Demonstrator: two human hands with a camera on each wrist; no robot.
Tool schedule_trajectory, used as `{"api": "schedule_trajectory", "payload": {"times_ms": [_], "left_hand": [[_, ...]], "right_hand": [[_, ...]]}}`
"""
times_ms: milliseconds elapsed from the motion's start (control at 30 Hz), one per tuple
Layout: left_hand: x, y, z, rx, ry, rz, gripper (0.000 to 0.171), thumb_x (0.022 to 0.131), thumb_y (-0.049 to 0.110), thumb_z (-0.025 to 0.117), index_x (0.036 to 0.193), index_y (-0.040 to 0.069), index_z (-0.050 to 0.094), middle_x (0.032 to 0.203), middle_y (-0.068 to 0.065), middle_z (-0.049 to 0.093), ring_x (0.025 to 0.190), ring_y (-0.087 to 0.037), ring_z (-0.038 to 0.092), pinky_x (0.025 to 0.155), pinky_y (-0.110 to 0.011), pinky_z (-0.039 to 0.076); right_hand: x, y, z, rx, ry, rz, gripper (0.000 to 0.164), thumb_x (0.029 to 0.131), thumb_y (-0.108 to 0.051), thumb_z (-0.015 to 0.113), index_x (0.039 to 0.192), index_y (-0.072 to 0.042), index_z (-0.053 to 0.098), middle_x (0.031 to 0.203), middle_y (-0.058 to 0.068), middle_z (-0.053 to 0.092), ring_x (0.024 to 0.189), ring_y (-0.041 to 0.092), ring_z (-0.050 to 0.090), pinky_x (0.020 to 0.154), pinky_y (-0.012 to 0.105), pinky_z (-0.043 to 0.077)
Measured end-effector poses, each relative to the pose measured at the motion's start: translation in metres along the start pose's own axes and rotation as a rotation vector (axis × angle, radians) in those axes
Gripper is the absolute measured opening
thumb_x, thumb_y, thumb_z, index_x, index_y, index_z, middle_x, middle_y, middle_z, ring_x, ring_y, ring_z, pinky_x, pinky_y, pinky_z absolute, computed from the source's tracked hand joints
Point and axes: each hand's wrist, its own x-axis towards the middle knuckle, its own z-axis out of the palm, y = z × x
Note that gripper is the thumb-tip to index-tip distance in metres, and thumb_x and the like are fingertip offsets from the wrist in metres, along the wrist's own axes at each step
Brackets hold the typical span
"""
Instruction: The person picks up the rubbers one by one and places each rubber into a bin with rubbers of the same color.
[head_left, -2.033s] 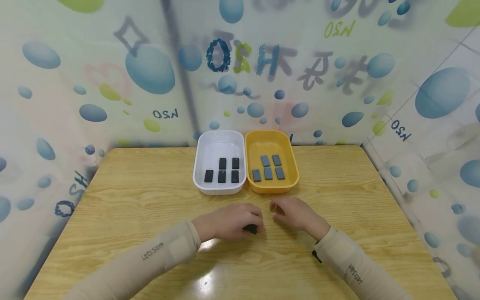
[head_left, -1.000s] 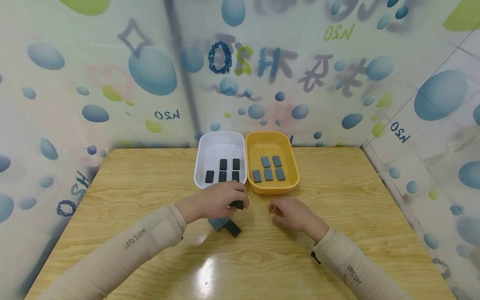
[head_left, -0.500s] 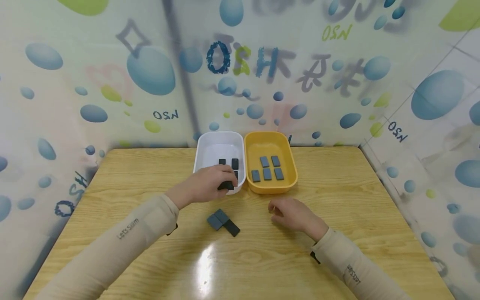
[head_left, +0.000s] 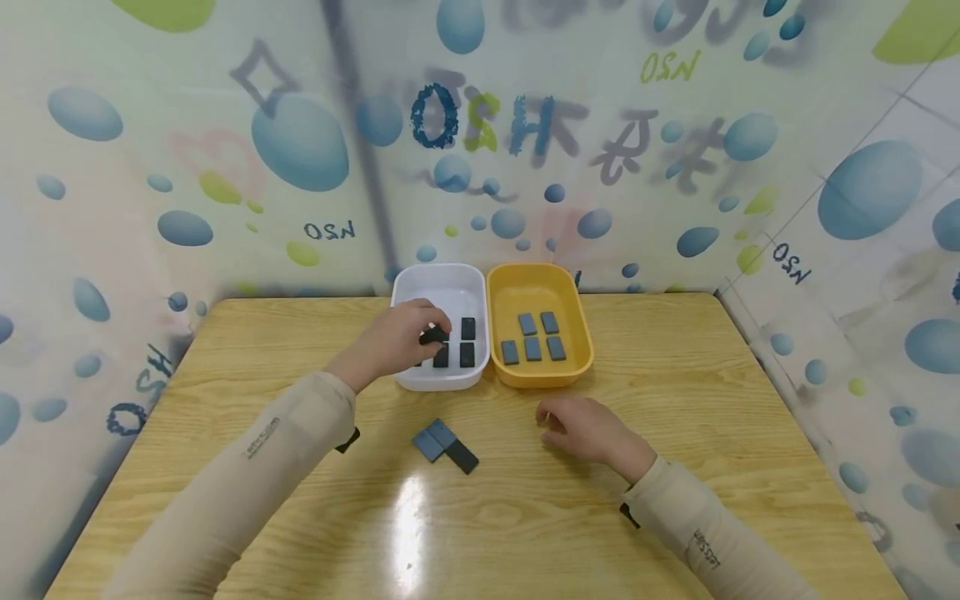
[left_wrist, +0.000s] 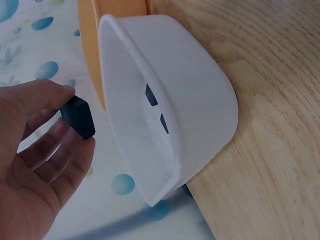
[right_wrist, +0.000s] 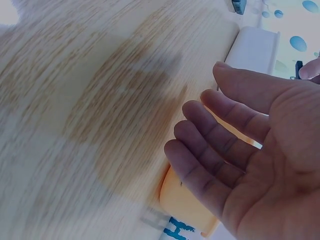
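My left hand [head_left: 396, 337] is over the left part of the white bin [head_left: 438, 283], pinching a small black rectangular block [left_wrist: 78, 117] between thumb and fingertips. In the left wrist view the block is held above the bin's rim. Several black blocks [head_left: 468, 328] lie on the bin floor, some partly hidden by the hand. My right hand [head_left: 587, 431] rests near the table in front of the yellow bin [head_left: 542, 377], its fingers loosely curled with nothing in them, as the right wrist view also shows.
Two blue-grey blocks [head_left: 429, 445] and one black block [head_left: 462, 456] lie touching on the wooden table [head_left: 540, 525] in front of the bins. Several blue-grey blocks [head_left: 532, 348] are inside the yellow bin. A patterned wall [head_left: 510, 183] stands right behind the bins.
My left hand has carried the black block from the table's middle, up and left, over the white bin, uncovering the small group of blocks on the table. The right hand has stayed in place.
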Motion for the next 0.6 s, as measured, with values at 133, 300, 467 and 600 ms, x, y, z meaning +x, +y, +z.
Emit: {"api": "schedule_trajectory", "payload": {"times_ms": [133, 300, 467, 600], "left_hand": [[0.006, -0.007, 0.001, -0.017, 0.0, -0.109, 0.024, 0.084, 0.011, 0.072, 0.107, 0.007, 0.07, 0.104, -0.01, 0.068, 0.091, -0.024, 0.065, 0.08, -0.038, 0.056], [0.014, -0.017, 0.003, -0.043, 0.001, -0.247, 0.026, 0.088, 0.016, 0.069, 0.112, 0.008, 0.069, 0.111, -0.012, 0.067, 0.095, -0.026, 0.064, 0.082, -0.04, 0.055], [0.021, -0.028, 0.008, -0.078, 0.011, -0.351, 0.026, 0.09, 0.018, 0.066, 0.114, 0.008, 0.068, 0.118, -0.013, 0.064, 0.096, -0.027, 0.062, 0.084, -0.04, 0.054], [0.026, -0.035, 0.012, -0.082, 0.026, -0.401, 0.027, 0.09, 0.018, 0.065, 0.115, 0.006, 0.067, 0.121, -0.015, 0.061, 0.099, -0.028, 0.057, 0.088, -0.042, 0.051]], "right_hand": [[-0.001, 0.0, -0.001, 0.002, -0.002, 0.011, 0.017, 0.088, -0.018, 0.071, 0.103, -0.011, 0.067, 0.088, 0.001, 0.064, 0.076, 0.01, 0.054, 0.07, 0.032, 0.048], [-0.001, -0.001, -0.004, -0.012, -0.009, 0.013, 0.018, 0.088, -0.018, 0.071, 0.103, -0.01, 0.067, 0.088, 0.001, 0.065, 0.077, 0.011, 0.056, 0.07, 0.032, 0.049], [0.0, -0.001, -0.004, -0.01, -0.012, 0.015, 0.018, 0.088, -0.017, 0.071, 0.104, -0.01, 0.067, 0.09, 0.001, 0.066, 0.08, 0.013, 0.058, 0.072, 0.033, 0.05], [0.0, -0.002, -0.002, -0.004, -0.018, 0.024, 0.019, 0.088, -0.019, 0.071, 0.104, -0.01, 0.067, 0.091, 0.001, 0.066, 0.081, 0.012, 0.058, 0.073, 0.034, 0.05]]}}
